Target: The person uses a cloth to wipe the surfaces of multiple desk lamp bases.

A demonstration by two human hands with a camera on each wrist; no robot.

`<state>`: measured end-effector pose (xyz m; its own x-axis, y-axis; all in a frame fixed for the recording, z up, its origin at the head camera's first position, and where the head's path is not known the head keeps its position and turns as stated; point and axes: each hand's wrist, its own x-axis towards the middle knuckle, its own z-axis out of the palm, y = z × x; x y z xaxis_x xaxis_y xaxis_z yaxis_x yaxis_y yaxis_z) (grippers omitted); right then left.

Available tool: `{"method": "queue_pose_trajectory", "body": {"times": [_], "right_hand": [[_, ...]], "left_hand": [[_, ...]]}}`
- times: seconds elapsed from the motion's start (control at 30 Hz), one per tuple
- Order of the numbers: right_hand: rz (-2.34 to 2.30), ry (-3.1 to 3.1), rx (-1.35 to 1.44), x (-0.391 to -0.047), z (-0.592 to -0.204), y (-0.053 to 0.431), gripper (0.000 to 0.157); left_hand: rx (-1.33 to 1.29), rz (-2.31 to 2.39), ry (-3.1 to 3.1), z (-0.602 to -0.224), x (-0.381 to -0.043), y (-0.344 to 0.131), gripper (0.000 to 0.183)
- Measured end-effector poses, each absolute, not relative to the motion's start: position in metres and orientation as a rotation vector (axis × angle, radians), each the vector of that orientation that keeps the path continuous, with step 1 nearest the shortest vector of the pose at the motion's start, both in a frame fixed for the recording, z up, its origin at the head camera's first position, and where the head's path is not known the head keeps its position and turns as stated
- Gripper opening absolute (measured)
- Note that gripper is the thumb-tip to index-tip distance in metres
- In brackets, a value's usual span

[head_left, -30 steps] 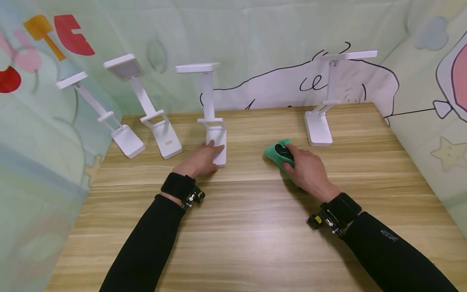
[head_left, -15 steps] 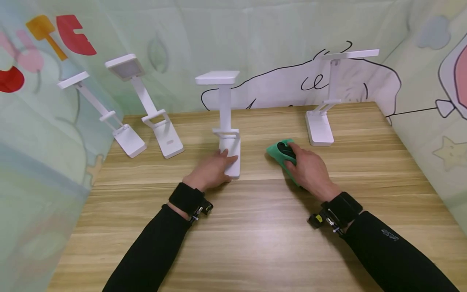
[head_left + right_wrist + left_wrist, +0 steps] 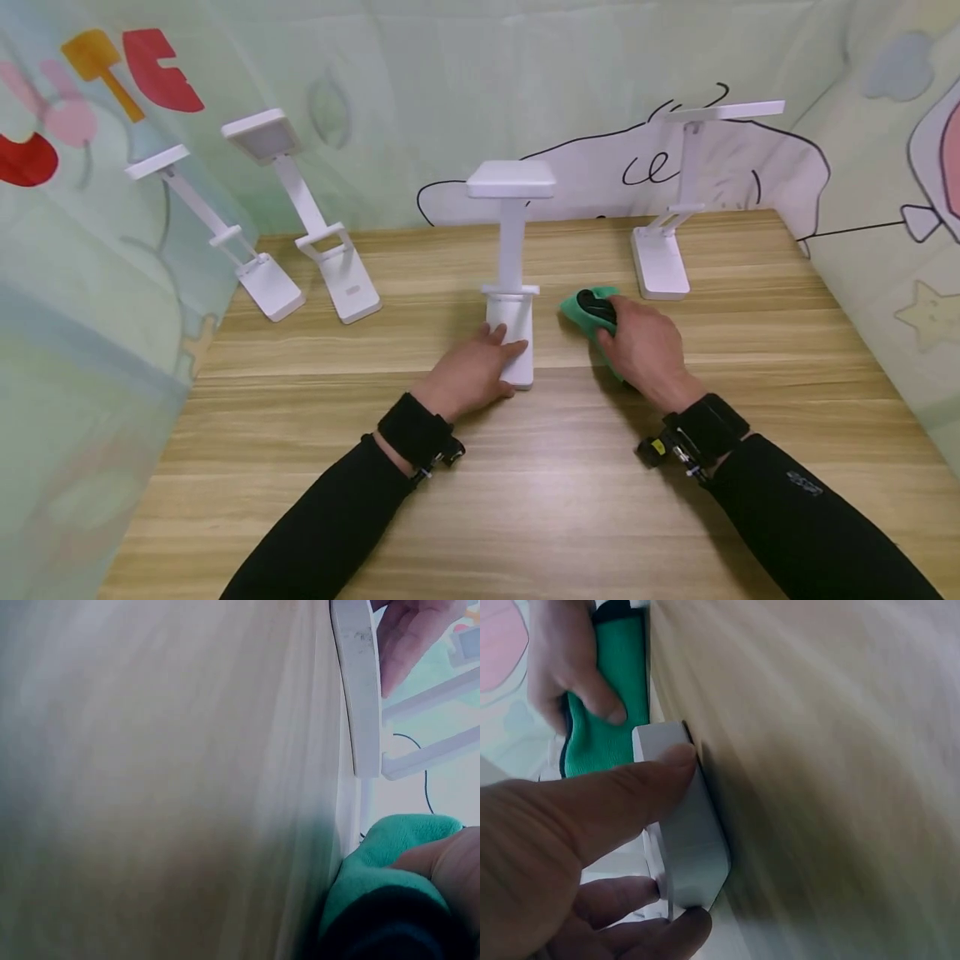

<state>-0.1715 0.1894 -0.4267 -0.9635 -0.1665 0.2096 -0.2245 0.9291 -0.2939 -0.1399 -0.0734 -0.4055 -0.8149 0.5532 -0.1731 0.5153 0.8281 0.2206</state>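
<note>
One lamp, the centre lamp (image 3: 512,262), is in work. It stands upright and appears to rest on the table (image 3: 525,500), with its base (image 3: 525,367) nearest the person.

Left hand (image 3: 474,371): thumb and fingers pinch the base from opposite sides; the index finger lies over its top.

Right hand (image 3: 648,346): thumb and index finger pinch the green cloth (image 3: 577,315) together with a black item (image 3: 597,308). Whether the two are joined cannot be told. The other fingers are partly hidden. The cloth is near the base, to its right, and apart from it.

Remaining lamps: the outer lamp (image 3: 273,287) and inner lamp (image 3: 302,196) stand at the left; the right lamp (image 3: 660,262) stands behind the cloth, toward the right.

Step in hand (judgement): positioning the centre lamp by its base, cloth at the ready. Grey marks (image 3: 364,636) show on the side of the base.

Next move (judgement): it calls for a firm left hold on the base, then a short, level reach with the cloth, clear of the hinge.
</note>
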Motion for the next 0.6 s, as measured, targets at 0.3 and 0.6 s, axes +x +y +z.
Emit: {"method": "queue_pose_trajectory", "body": {"times": [0.3, 0.6], "right_hand": [[0.400, -2.879, 0.314, -0.172, -0.426, 0.194, 0.045], [0.333, -2.973, 0.466, -0.168, -0.429, 0.195, 0.065]], "left_hand": [[0.911, 0.144, 2.783, -0.403, -0.126, -0.046, 0.068], [1.028, 0.233, 2.747, -0.403, -0.126, -0.050, 0.067]]}}
